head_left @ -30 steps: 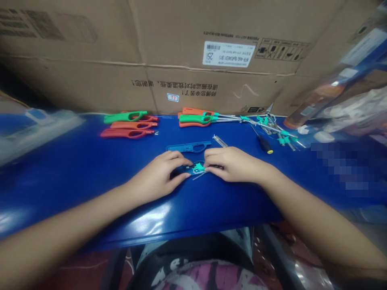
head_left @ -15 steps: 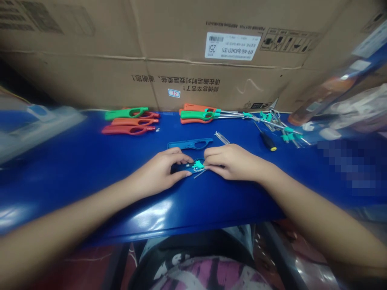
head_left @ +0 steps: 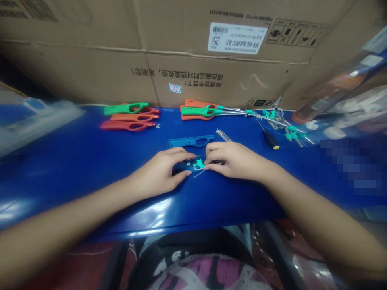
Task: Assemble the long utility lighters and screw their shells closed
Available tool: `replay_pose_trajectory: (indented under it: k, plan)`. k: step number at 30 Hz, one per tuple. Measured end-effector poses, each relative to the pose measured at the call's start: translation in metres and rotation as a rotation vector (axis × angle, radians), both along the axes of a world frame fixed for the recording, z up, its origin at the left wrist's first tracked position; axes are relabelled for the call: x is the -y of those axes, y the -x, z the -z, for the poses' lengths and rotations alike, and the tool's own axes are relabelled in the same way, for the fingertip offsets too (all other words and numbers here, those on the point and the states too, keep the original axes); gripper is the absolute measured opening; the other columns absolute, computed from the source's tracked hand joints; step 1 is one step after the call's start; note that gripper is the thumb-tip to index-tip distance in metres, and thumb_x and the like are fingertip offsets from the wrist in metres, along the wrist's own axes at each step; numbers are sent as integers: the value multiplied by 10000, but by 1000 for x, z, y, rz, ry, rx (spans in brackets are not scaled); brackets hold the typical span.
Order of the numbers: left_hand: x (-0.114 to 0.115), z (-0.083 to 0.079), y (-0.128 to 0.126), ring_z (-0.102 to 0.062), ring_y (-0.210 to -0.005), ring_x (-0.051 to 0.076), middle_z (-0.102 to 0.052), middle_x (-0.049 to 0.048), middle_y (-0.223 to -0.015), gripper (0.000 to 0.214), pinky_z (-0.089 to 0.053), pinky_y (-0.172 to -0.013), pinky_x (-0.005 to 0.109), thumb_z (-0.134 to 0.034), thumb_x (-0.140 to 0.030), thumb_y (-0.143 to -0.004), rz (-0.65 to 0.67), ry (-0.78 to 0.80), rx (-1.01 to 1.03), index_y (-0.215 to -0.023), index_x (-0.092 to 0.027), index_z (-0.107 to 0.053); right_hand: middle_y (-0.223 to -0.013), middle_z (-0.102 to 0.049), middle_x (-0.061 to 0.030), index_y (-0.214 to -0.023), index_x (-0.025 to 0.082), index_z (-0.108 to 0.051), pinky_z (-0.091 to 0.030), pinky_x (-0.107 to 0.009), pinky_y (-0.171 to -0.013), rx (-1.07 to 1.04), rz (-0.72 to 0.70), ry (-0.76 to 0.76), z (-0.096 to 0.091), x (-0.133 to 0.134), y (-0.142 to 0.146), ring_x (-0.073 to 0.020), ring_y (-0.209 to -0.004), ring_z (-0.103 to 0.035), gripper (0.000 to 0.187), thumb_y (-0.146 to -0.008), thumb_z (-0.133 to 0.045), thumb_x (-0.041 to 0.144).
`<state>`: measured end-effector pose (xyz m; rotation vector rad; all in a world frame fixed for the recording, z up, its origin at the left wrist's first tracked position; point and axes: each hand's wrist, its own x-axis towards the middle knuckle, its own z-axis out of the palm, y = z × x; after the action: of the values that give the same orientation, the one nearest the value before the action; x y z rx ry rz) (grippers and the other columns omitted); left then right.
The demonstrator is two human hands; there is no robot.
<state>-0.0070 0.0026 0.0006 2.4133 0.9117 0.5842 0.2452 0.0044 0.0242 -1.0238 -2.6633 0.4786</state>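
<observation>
My left hand (head_left: 167, 168) holds a blue lighter casing half (head_left: 180, 166) on the table, thumb on its near edge and fingers on the far edge. Inside the casing sit a teal trigger (head_left: 200, 163), a small dark part and thin white wire. My right hand (head_left: 227, 160) pinches at the casing's right end, beside the trigger; what lies between its fingertips is mostly hidden. A thin metal strip (head_left: 198, 174) sticks out below those fingers. Just beyond my hands lies the other blue casing half (head_left: 190, 141), with a clear tube-like part (head_left: 223, 135) to its right.
Red, orange and green lighter casings (head_left: 130, 117) lie at the back left. Lighters with metal rods (head_left: 199, 112) lie at the back middle, near a pile of teal and metal parts (head_left: 290, 129). A black screwdriver (head_left: 270, 139) rests at right. A cardboard box (head_left: 102, 60) stands behind.
My left fingers have shifted slightly along the casing's far edge. The right fingers still pinch near the trigger. The camera view has tilted down a little.
</observation>
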Motion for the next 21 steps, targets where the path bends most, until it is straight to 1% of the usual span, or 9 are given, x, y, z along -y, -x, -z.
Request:
replay_pose_trajectory:
  k: [4, 8, 10, 16, 21]
  plan:
    - [2, 3, -3, -683, -1064, 214, -711, 65, -1188, 350, -549, -929, 324, -640, -276, -910, -2, -21, 38, -1247, -188, -675, -994, -675, -38, -955, 191, -761, -433, -263, -697, 0, 18, -35, 4, -1, 1, -158, -859, -647, 109, -939, -667, 246]
    - [0, 5, -6, -685, -967, 191, -735, 47, -1087, 287, -538, -858, 298, -630, -387, -949, -37, 3, 73, -1145, -197, -715, -992, -672, -33, -974, 204, -762, -411, -256, -670, 13, 4, -73, 6, 1, 3, -159, -855, -651, 125, -952, -651, 256]
    - [-2, 6, -6, -679, -912, 182, -742, 40, -1038, 274, -526, -818, 293, -617, -410, -960, -56, 20, 74, -1091, -197, -730, -983, -673, -33, -970, 203, -760, -396, -253, -650, 26, -3, -93, 7, 2, 4, -154, -834, -648, 144, -965, -629, 262]
    - [-6, 9, -5, -680, -875, 168, -746, 29, -992, 251, -499, -756, 269, -565, -371, -989, -69, 57, 84, -1027, -195, -738, -967, -667, -38, -943, 176, -731, -383, -248, -630, 65, -34, -118, 6, 4, 7, -147, -802, -635, 183, -991, -581, 268]
    - [-7, 9, -6, -681, -867, 170, -748, 31, -977, 259, -496, -774, 271, -563, -371, -989, -75, 82, 97, -1008, -185, -741, -968, -651, -48, -947, 166, -697, -401, -253, -647, 78, -55, -136, 8, 4, 7, -157, -818, -623, 206, -1014, -532, 269]
